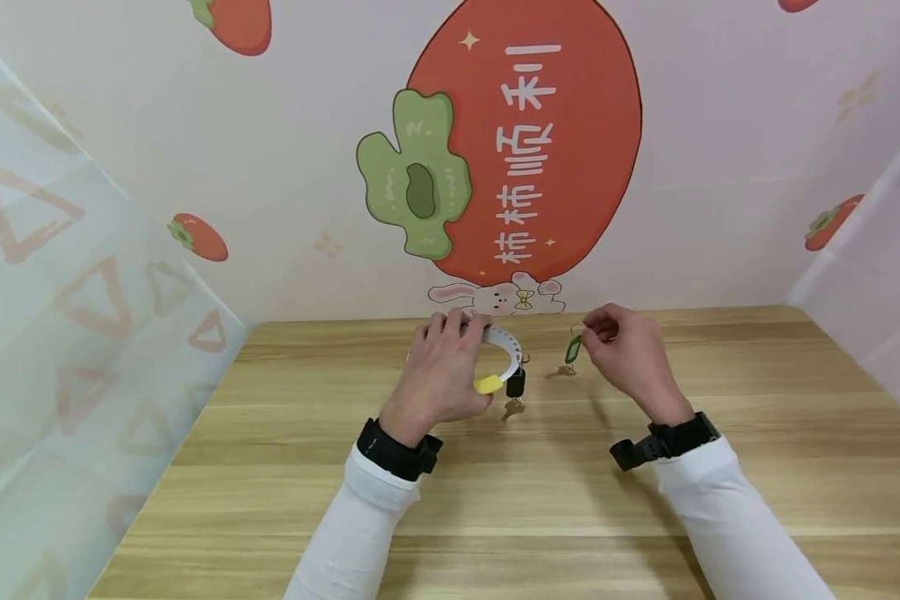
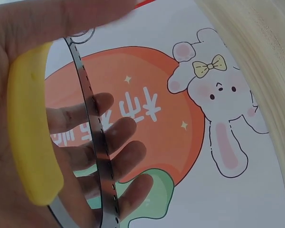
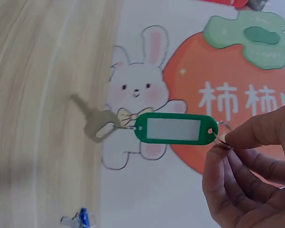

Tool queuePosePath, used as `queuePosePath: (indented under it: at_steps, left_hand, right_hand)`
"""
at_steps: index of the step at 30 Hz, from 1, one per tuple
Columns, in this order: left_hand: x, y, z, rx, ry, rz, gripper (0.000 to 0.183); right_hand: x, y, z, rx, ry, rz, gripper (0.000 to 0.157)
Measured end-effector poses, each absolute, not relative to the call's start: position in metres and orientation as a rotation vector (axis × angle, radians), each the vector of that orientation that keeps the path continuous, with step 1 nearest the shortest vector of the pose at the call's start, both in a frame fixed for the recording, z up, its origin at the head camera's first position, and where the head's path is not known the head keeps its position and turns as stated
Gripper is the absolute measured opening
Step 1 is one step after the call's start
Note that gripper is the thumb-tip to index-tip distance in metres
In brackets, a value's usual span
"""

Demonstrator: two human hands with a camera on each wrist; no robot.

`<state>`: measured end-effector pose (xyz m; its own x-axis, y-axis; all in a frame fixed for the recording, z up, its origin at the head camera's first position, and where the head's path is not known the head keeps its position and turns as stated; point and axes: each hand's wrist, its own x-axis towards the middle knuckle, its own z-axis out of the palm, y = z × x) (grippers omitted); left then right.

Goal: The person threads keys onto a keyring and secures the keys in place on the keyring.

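Note:
In the head view my left hand (image 1: 444, 367) holds a round, flat metal hoop (image 1: 512, 347) with a yellow grip (image 1: 488, 384). The left wrist view shows the yellow grip (image 2: 33, 123) against the palm and small holes along the metal band (image 2: 97, 128). A black key tag (image 1: 516, 382) with a key (image 1: 513, 408) hangs at the hoop's right side. To the right, my right hand (image 1: 628, 357) pinches the small wire ring of a green key tag (image 1: 573, 349). That tag has a white label, and a key (image 3: 100, 124) dangles from its other end.
Both hands are over a wood-grain table (image 1: 525, 517). Behind it stands a white backdrop (image 1: 292, 150) printed with red fruit and a rabbit. A small blue object with metal parts (image 3: 84, 218) lies low in the right wrist view, its kind unclear.

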<state>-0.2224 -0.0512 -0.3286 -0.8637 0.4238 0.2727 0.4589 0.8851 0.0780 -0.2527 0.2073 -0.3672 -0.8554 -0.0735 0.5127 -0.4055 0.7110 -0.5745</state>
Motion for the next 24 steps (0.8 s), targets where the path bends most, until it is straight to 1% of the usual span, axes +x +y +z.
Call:
queuePosePath:
  at_steps: [9,17,24]
  left_hand:
    - [-0.222,-0.053,-0.328,-0.683,-2.803,-0.312,0.097]
    - [-0.221,-0.056,-0.326,-0.693,-2.811,-0.276,0.09]
    - [-0.221,-0.056,-0.325,-0.716,-2.84,-0.287,0.09]
  right_hand:
    - [-0.241,0.199,-0.355,0.452,-2.414,1.006,0.016]
    - [-0.233,0.196,-0.345,0.51,-2.48,1.059,0.024]
    - [-0.231,0.194,-0.343,0.567,-2.447,0.976,0.02]
